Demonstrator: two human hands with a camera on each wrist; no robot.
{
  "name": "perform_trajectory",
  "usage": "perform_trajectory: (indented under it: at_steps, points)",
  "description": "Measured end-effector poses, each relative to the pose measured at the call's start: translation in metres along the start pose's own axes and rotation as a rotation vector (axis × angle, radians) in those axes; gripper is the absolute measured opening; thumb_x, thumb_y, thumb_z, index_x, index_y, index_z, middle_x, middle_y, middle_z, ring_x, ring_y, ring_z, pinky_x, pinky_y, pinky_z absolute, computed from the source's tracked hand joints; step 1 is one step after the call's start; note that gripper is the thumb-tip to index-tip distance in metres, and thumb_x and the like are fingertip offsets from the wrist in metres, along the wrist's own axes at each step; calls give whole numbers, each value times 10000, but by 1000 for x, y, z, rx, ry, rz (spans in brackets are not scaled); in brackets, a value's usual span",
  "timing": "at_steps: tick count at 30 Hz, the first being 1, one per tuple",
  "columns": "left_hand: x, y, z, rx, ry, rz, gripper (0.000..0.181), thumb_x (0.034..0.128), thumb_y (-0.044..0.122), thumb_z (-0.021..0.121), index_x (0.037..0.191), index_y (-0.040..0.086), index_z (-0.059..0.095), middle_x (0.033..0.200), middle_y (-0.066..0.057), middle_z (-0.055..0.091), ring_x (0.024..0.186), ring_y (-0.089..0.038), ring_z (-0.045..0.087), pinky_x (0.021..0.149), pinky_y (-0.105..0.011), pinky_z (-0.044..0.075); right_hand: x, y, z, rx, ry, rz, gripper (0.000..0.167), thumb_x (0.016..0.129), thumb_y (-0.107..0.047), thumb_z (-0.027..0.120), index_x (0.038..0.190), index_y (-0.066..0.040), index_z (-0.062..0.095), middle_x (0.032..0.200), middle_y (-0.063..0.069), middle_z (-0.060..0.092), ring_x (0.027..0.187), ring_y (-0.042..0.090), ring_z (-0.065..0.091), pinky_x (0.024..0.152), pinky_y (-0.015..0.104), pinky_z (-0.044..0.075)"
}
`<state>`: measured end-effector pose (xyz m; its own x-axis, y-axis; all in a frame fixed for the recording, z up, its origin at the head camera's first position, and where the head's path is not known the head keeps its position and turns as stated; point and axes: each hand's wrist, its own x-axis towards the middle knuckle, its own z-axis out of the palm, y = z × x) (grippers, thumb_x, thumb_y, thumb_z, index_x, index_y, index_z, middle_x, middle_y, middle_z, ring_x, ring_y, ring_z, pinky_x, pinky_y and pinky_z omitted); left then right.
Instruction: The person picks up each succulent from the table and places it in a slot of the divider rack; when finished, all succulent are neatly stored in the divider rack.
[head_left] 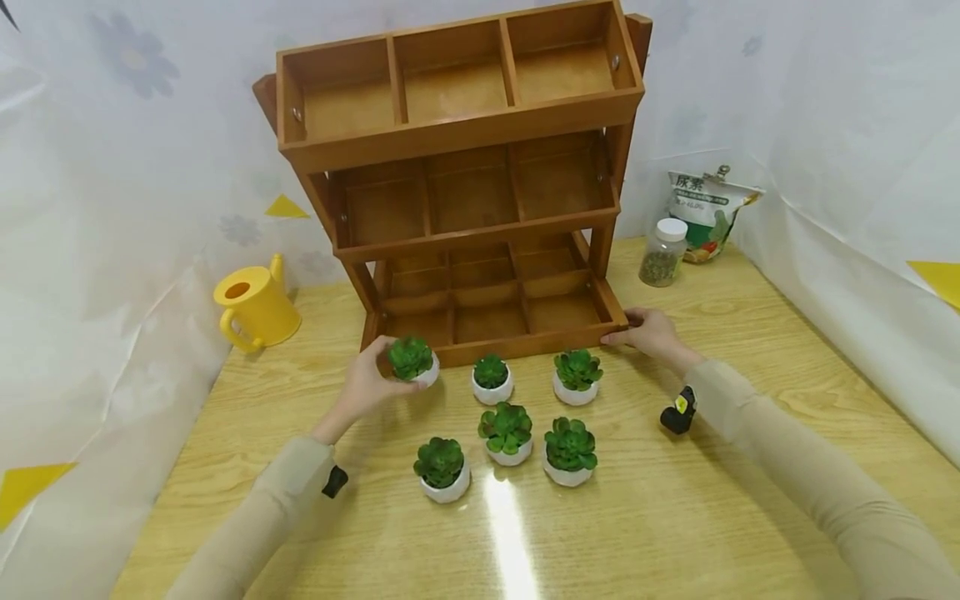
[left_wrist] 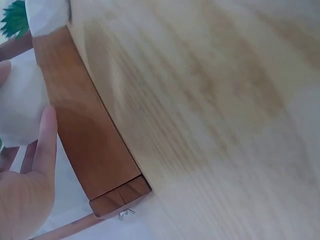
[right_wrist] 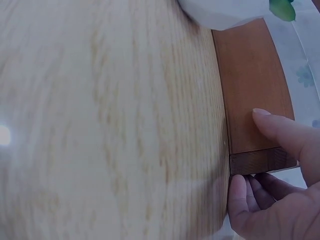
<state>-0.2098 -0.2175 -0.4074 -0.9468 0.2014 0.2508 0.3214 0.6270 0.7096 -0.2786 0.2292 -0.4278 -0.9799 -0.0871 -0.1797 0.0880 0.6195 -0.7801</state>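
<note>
My left hand (head_left: 369,385) holds a potted succulent (head_left: 410,358) by its white pot, at the front left of a brown wooden tiered shelf (head_left: 517,343). In the left wrist view, thumb and fingers lie around the white pot (left_wrist: 22,107), beside the shelf's front board (left_wrist: 90,130). At the shelf's front right corner, my right hand (head_left: 654,337) grips the lowest tier. The right wrist view has the thumb on the front board (right_wrist: 255,90) and the other fingers curled at its end. Several more potted succulents stand on the table before the shelf, one of them a small succulent (head_left: 491,379).
A yellow watering can (head_left: 262,308) stands left of the shelf. To the right are a white-capped jar (head_left: 662,254) and a clipped bag (head_left: 705,212). The shelf's divided compartments hold no plants. White sheeting (head_left: 847,133) encloses the wooden table (head_left: 675,533).
</note>
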Motion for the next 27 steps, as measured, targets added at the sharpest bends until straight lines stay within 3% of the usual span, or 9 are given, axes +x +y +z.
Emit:
perform_trajectory:
  at_steps: [6,13,19,27]
  points:
    - [9,0,-4,-20,83,9,588,676,114,870,1171,15,568,1068,-161,656,975,-305,621,809,-391,518,1,0,0,5,-2,-1,743,846,-287,736,1403,75,402,1369,295,475,1213,405,483,997,482,407]
    - [16,0,-2,-15,125,-50,622,706,192,855,1220,32,542,1108,-149,635,950,-285,608,716,-262,505,1,0,0,-4,-6,5,746,843,-310,738,1397,69,414,1370,291,477,1219,408,478,1013,493,396]
    - [23,0,4,-58,185,-119,631,737,230,838,1250,55,516,1161,-135,607,1031,-272,594,782,-346,547,0,-1,-2,-23,0,-2,740,838,-318,741,1379,80,430,1350,299,491,1198,411,492,999,497,405]
    - [36,-2,12,-53,278,-86,590,734,203,839,1213,48,532,1128,-143,605,1010,-293,602,804,-431,548,3,2,-2,-61,10,0,743,829,-347,744,1367,72,449,1338,294,503,1191,410,496,1002,505,403]
